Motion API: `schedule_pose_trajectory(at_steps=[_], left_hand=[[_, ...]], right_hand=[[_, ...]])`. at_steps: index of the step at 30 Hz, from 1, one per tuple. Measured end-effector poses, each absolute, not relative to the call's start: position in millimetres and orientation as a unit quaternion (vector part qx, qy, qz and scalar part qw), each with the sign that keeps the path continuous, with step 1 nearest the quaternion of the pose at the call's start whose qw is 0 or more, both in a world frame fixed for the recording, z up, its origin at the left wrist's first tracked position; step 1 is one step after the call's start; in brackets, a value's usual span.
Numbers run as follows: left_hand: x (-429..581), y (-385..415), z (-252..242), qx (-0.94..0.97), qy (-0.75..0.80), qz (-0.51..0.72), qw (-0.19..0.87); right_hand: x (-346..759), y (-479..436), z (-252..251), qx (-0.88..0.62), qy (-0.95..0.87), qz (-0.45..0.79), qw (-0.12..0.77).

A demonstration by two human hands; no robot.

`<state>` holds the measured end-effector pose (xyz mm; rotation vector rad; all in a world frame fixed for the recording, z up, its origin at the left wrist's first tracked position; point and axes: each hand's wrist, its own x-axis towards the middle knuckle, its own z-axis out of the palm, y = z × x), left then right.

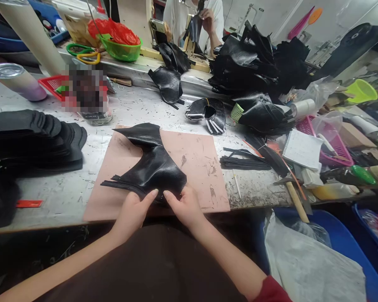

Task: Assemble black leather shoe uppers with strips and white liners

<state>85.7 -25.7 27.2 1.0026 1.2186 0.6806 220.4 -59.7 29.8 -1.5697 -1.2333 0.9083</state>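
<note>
Head view: black leather piece [154, 167] lies on pink board [204, 159], likely for flat clean base. Left hand [132, 213] and right hand [185, 206] side by side, fingers closed on its near edge, seemingly to keep it steady

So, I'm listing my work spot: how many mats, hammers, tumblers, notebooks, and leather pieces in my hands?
Pink mat: 1
Hammer: 1
Tumbler: 1
Notebook: 1
Black leather piece, held by left hand and right hand: 1
Total: 5
</note>
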Motion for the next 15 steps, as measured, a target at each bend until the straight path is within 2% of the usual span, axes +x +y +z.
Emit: schedule_pose_trajectory(at_steps=[7, 11, 15], left_hand=[[87, -23, 34, 0.511, 0.571, 0.295, 0.571], [88, -23, 38, 0.505, 0.594, 0.291, 0.554], [89, -25, 36, 0.47, 0.602, 0.226, 0.604]], right_hand=[[231, -60, 31, -0.659, -0.509, 0.333, 0.443], [239, -58, 31, -0.649, -0.44, 0.444, 0.433], [242, -58, 28, -0.63, -0.399, 0.527, 0.408]])
